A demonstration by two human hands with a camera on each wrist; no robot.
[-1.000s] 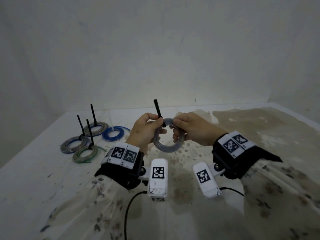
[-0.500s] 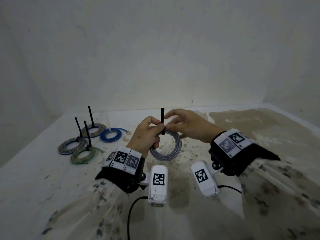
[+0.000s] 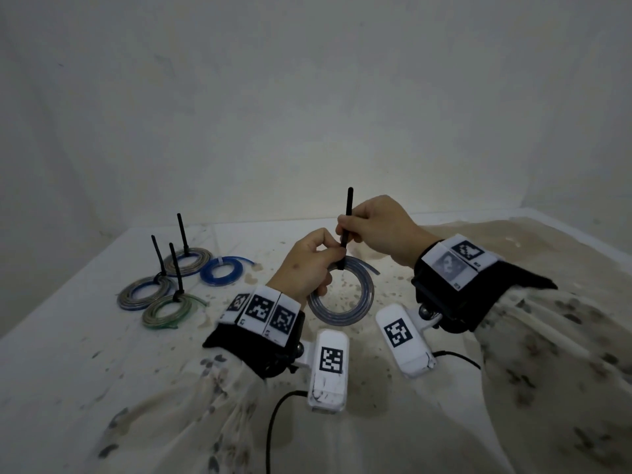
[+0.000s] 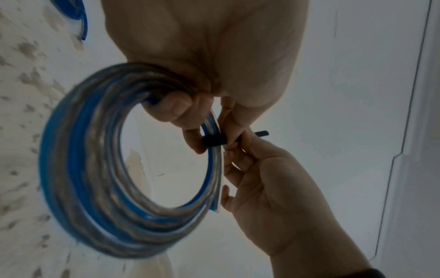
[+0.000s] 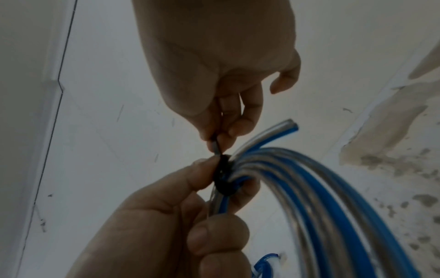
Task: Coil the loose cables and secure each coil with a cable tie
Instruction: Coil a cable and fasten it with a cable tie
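The left hand [image 3: 302, 268] grips the top of the blue-and-clear cable coil [image 3: 342, 295], thumb and fingers curled round the bundled turns. The coil hangs upright above the middle of the table [image 3: 68, 354], clear of its surface. A black cable tie [image 3: 347, 227] is looped round the coil just beside the left thumb. The right hand [image 3: 379, 227] pinches the tie's free tail, which points upward.

The head view alone shows four other coils near the far left corner of the table: three [image 3: 186, 265] carry upright black ties, and the blue coil [image 3: 221, 271] carries a pale one.

The left wrist view shows the full ring of the coil [image 4: 128, 178] and the tie's head [image 4: 212, 142] seated on its inner edge, against the left fingertips.

The right wrist view shows the tie band [image 5: 223, 178] cinched round the turns, and the cut cable end [image 5: 281, 129] protruding past the band, free of both hands.
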